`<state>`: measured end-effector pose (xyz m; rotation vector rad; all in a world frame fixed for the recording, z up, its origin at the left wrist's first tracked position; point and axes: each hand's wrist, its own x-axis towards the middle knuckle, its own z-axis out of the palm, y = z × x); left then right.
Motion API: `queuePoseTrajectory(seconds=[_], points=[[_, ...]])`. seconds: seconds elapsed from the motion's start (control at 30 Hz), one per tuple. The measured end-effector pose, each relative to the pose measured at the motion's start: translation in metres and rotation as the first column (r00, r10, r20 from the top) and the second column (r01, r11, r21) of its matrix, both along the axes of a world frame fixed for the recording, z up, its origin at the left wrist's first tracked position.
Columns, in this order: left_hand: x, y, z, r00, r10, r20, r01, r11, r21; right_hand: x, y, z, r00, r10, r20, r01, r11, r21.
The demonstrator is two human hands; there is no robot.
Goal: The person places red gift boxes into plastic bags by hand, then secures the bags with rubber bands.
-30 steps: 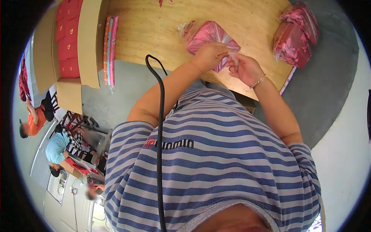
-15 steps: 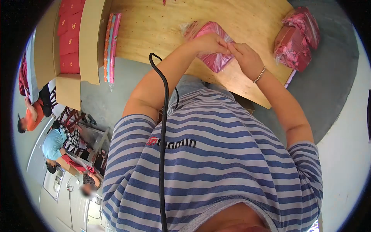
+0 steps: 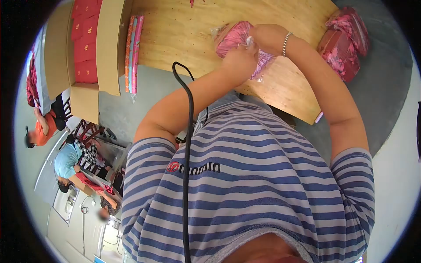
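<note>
A clear plastic bag of pink packets (image 3: 234, 41) is held on the plywood table (image 3: 175, 35), near its front edge. The bag's gathered neck is pinched by the left hand (image 3: 239, 63) from below, while the right hand (image 3: 267, 37), a bead bracelet (image 3: 286, 43) on its wrist, is closed over the top of the bag. Both grips are clenched on the plastic.

The thin film could be torn if the neck is pulled too hard, and the packets could spill. If the pinch is loosened, the gathered neck could be lost. The bag could be dragged off the table edge toward the body. The black cable (image 3: 187, 131) hanging at the chest could be snagged by the left forearm. Two more filled bags (image 3: 344, 41) lie well apart at the table's right corner.
</note>
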<state>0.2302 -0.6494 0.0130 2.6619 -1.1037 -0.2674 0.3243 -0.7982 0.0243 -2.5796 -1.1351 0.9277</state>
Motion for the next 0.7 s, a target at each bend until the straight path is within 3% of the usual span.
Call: queuePoseTrajectory(seconds=[0.03, 0.17, 0.23, 0.27, 0.33, 0.37, 0.43, 0.57, 0.7], points=[[0.001, -0.005, 0.002, 0.999, 0.052, -0.006, -0.05, 0.973, 0.226, 0.002, 0.001, 0.0, 1.0, -0.026, -0.003, 0.026, 0.999, -0.032], [0.015, -0.019, -0.002, 0.997, 0.079, 0.003, -0.075, 0.933, 0.353, 0.01, 0.001, -0.011, 0.997, -0.03, -0.073, 0.03, 1.0, -0.003], [0.036, -0.023, 0.018, 0.931, -0.089, -0.355, 0.23, 0.896, 0.379, 0.01, 0.001, -0.014, 0.998, -0.018, -0.059, 0.017, 1.0, -0.022], [0.035, -0.022, 0.014, 0.93, -0.091, -0.356, 0.234, 0.895, 0.381, 0.01, -0.002, -0.018, 0.998, -0.021, -0.061, 0.02, 1.0, -0.02], [0.033, -0.013, 0.0, 0.965, -0.201, -0.167, 0.239, 0.938, 0.252, 0.014, -0.014, -0.027, 0.992, -0.01, -0.125, 0.026, 0.991, 0.13], [0.034, -0.007, -0.006, 0.964, -0.208, -0.167, 0.246, 0.935, 0.255, 0.013, -0.022, -0.036, 0.992, -0.016, -0.124, 0.033, 0.991, 0.133], [0.034, 0.003, -0.016, 0.946, -0.325, -0.012, 0.325, 0.941, 0.089, 0.006, -0.037, -0.048, 0.845, -0.168, -0.507, 0.345, 0.897, 0.277], [0.038, 0.012, -0.025, 0.919, -0.391, 0.044, 0.393, 0.919, -0.033, -0.009, -0.044, -0.06, 0.822, -0.268, -0.502, 0.409, 0.891, 0.195], [0.042, 0.011, -0.03, 0.941, -0.331, 0.069, 0.337, 0.934, -0.12, -0.015, -0.038, -0.064, 0.94, -0.269, -0.21, 0.305, 0.939, 0.161]])
